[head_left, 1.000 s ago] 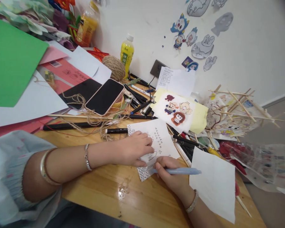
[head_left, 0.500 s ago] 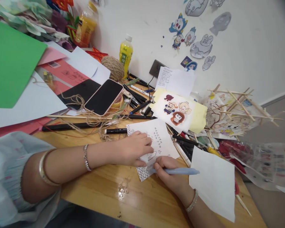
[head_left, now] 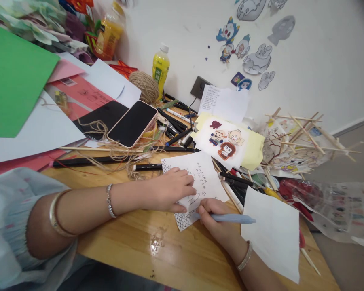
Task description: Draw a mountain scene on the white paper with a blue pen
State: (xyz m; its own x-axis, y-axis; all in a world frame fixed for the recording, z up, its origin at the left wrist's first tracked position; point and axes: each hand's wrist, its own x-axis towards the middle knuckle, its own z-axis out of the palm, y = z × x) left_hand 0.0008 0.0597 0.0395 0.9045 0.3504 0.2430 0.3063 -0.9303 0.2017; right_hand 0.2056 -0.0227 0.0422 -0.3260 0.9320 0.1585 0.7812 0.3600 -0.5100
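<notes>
My left hand [head_left: 170, 190] lies flat on a small white paper with a line drawing [head_left: 200, 180], fingers stretched out and pressing it onto the wooden table [head_left: 157, 254]. My right hand [head_left: 220, 220] is closed around a light blue pen [head_left: 230, 218], whose tip rests on the lower part of the drawing. Both wrists wear bracelets. A blank white sheet [head_left: 273, 234] lies just right of my right hand.
Two phones [head_left: 132, 123] lie on tangled twine behind my left hand, with black markers [head_left: 176, 133] around them. A twine ball [head_left: 145, 85], yellow bottle [head_left: 160, 68], green paper [head_left: 12, 76], a coloured character sheet [head_left: 226, 143] and a stick-and-paper frame [head_left: 300, 137] crowd the table.
Nothing has visibly changed apart from a slight shift of the pen hand and of the view.
</notes>
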